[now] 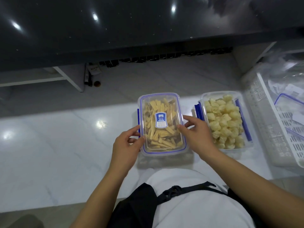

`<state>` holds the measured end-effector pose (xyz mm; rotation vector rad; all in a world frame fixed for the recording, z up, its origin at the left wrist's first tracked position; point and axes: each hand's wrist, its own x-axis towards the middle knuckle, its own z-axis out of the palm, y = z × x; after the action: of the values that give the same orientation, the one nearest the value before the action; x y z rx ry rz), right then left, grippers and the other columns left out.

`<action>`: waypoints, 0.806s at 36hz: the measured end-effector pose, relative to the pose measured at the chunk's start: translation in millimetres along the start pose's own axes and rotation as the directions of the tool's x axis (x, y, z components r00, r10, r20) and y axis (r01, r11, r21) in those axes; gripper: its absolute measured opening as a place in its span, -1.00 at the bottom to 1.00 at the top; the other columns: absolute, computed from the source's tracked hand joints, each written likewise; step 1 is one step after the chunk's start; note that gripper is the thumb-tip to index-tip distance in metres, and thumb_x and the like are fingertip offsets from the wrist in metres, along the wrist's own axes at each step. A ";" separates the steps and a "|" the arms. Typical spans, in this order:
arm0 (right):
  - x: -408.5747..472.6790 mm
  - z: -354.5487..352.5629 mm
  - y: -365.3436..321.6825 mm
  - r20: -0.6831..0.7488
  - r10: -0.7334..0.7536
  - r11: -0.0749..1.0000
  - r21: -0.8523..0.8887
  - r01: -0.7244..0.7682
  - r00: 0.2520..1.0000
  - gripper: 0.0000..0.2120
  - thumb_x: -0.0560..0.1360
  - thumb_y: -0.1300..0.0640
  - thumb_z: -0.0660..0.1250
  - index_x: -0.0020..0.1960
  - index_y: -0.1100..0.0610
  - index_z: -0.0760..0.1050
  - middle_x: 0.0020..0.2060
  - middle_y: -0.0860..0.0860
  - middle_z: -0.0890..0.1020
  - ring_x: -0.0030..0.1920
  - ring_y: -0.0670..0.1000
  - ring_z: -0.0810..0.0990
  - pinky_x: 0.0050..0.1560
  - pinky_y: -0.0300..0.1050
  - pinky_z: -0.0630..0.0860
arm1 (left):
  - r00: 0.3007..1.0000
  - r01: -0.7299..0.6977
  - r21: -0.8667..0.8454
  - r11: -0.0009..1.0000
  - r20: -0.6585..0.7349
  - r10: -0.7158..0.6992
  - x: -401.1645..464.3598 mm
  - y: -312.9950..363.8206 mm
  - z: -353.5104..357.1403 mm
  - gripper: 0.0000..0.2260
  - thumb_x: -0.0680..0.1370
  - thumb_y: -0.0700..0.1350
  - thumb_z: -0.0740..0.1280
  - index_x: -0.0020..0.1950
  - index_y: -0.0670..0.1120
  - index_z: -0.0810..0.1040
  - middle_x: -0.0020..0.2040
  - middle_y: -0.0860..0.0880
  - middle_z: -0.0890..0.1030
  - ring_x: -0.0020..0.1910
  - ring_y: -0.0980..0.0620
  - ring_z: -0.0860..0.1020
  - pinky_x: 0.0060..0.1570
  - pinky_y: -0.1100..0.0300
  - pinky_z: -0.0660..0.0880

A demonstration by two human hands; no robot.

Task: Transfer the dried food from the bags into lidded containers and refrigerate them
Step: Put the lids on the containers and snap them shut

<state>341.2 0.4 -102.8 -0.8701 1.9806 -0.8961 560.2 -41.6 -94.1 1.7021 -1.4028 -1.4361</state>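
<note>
Head view, only one. Landmark: the lidded container [162, 124] of yellow dried strips, on the white counter [65, 145] right in front of the person. Lid sits on top, blue label at its middle.

Left hand [127, 143] is at the container's left long side, thumb on the lid edge, fingers curled at the blue side clip [138, 120]; pinching there, looks like. Right hand [195, 130] is at the right long side, thumb on the lid rim, fingers curled down over the edge where that side's clip would be; the clip itself is hidden, so I cannot tell if it is latched.

Just right of the container: a second container [225, 120], no lid on, full of pale puffy pieces, its blue clips flared out. Further right of that: a white slotted basket [286, 129] with a loose lid [289, 102] and clear bags [279, 68].

Step, as judged: clipping the lid shut. Do it well: press the lid flat first, check no strip sticks over the rim, then fold both side clips down together with even pressure, then the end clips. Second container is still to be lidded; nothing refrigerated yet.
</note>
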 end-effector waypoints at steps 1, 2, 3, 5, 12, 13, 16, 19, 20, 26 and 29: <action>3.2 0.4 -4.0 -0.004 -0.003 1.000 -0.003 0.003 1.000 -0.68 0.54 0.01 0.42 0.29 -0.04 0.56 -0.12 -0.06 0.59 -0.13 0.02 0.65 0.00 0.07 0.61 | 1.000 0.000 -0.006 1.000 -0.002 0.000 4.6 2.9 0.0 -0.70 0.58 -0.12 0.42 0.29 0.13 0.58 0.07 0.03 0.64 -0.03 0.04 0.64 -0.09 0.10 0.67; 6.8 0.7 -8.3 -0.009 -0.007 1.000 -0.006 0.007 1.000 -0.73 0.54 -0.01 0.42 0.23 -0.10 0.57 -0.11 -0.06 0.60 -0.11 0.03 0.65 -0.01 0.07 0.61 | 1.000 0.001 -0.012 1.000 -0.003 -0.001 9.6 6.6 0.3 -0.70 0.59 -0.12 0.42 0.30 0.10 0.59 0.07 0.03 0.64 -0.03 0.04 0.64 -0.13 0.16 0.66; 11.1 1.4 -11.9 -0.012 -0.011 1.000 -0.003 0.011 1.000 -0.80 0.54 -0.01 0.42 0.15 -0.16 0.57 -0.09 -0.05 0.59 -0.09 0.04 0.64 -0.03 0.06 0.61 | 1.000 0.003 -0.016 1.000 -0.007 -0.003 15.0 10.2 0.8 -0.70 0.59 -0.12 0.42 0.31 0.07 0.59 0.07 0.03 0.64 -0.03 0.05 0.64 -0.19 0.22 0.64; 18.5 2.8 -19.4 -0.019 -0.023 1.000 -0.004 0.023 1.000 -0.86 0.53 0.00 0.41 0.02 -0.23 0.53 -0.08 -0.04 0.60 -0.08 0.05 0.64 -0.05 0.05 0.61 | 1.000 -0.001 -0.014 1.000 -0.024 0.001 24.4 16.8 2.1 -0.70 0.57 -0.13 0.43 0.31 0.00 0.60 0.07 0.05 0.65 -0.04 0.08 0.64 -0.23 0.31 0.60; 14.7 -2.0 -14.0 0.006 -0.038 0.999 -0.015 0.038 0.999 -0.84 0.53 0.02 0.43 -0.06 -0.26 0.54 -0.20 -0.11 0.60 -0.19 -0.01 0.66 -0.10 0.00 0.61 | 0.999 -0.040 0.024 0.999 -0.009 0.040 15.5 15.0 2.3 -0.71 0.55 -0.13 0.45 0.26 0.03 0.59 0.15 0.04 0.65 0.00 0.13 0.65 -0.19 0.31 0.59; 10.8 -2.0 -8.3 0.005 -0.030 0.999 -0.020 0.030 1.000 -0.84 0.52 0.03 0.43 -0.04 -0.26 0.55 -0.20 -0.11 0.61 -0.19 0.00 0.67 -0.08 0.04 0.62 | 0.999 -0.041 0.018 0.999 -0.004 0.041 10.4 11.0 1.4 -0.71 0.54 -0.13 0.46 0.25 0.05 0.60 0.15 0.05 0.65 0.01 0.13 0.64 -0.17 0.31 0.59; -0.9 0.3 5.8 0.008 0.000 1.000 -0.022 0.000 1.000 -0.73 0.52 0.06 0.44 0.21 -0.09 0.60 -0.11 -0.06 0.63 -0.17 0.01 0.67 0.00 0.13 0.63 | 0.999 -0.030 0.002 1.000 -0.010 0.030 -3.2 -0.1 0.7 -0.63 0.51 -0.12 0.50 0.31 0.04 0.59 0.15 0.09 0.65 0.05 0.15 0.64 -0.04 0.21 0.61; -5.9 2.9 10.7 0.006 -0.003 1.000 -0.019 0.003 1.000 -0.65 0.52 0.06 0.44 0.30 -0.04 0.57 -0.04 0.00 0.62 -0.17 0.00 0.65 0.01 0.12 0.63 | 1.000 -0.021 -0.002 1.000 -0.017 0.021 -10.0 -6.3 1.9 -0.60 0.52 -0.10 0.49 0.34 0.08 0.57 0.12 0.13 0.64 0.03 0.17 0.63 -0.07 0.26 0.60; -5.6 3.1 9.8 0.004 -0.004 1.000 -0.008 0.004 1.000 -0.66 0.52 0.07 0.44 0.29 -0.04 0.57 -0.03 0.01 0.62 -0.17 0.00 0.65 0.01 0.11 0.63 | 1.000 -0.015 -0.010 1.000 -0.015 0.015 -10.2 -7.0 2.6 -0.60 0.52 -0.09 0.49 0.34 0.09 0.56 0.11 0.13 0.64 0.02 0.16 0.63 -0.09 0.27 0.60; 5.3 1.9 -6.2 0.001 -0.003 1.000 0.017 0.003 1.000 -0.77 0.51 0.07 0.46 -0.03 -0.25 0.52 -0.14 -0.08 0.62 -0.13 0.01 0.67 0.01 0.13 0.63 | 1.000 0.018 -0.036 0.999 -0.018 -0.018 2.0 -2.1 3.3 -0.64 0.54 -0.10 0.48 0.31 0.11 0.57 0.03 0.09 0.64 -0.01 0.02 0.65 -0.07 0.06 0.67; 8.6 1.7 -12.5 -0.005 0.021 0.999 0.042 -0.021 1.000 -0.78 0.51 0.09 0.46 0.13 -0.10 0.59 -0.17 -0.10 0.62 -0.14 0.01 0.67 0.02 0.11 0.63 | 1.000 0.002 0.012 1.000 -0.023 -0.002 7.9 2.3 3.9 -0.63 0.55 -0.07 0.46 0.35 0.08 0.56 0.03 0.07 0.64 -0.08 0.07 0.66 -0.01 -0.01 0.66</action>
<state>341.9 -13.4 -96.5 -0.8226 1.9648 -0.9256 555.1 -48.7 -96.5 1.7228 -1.4001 -1.4073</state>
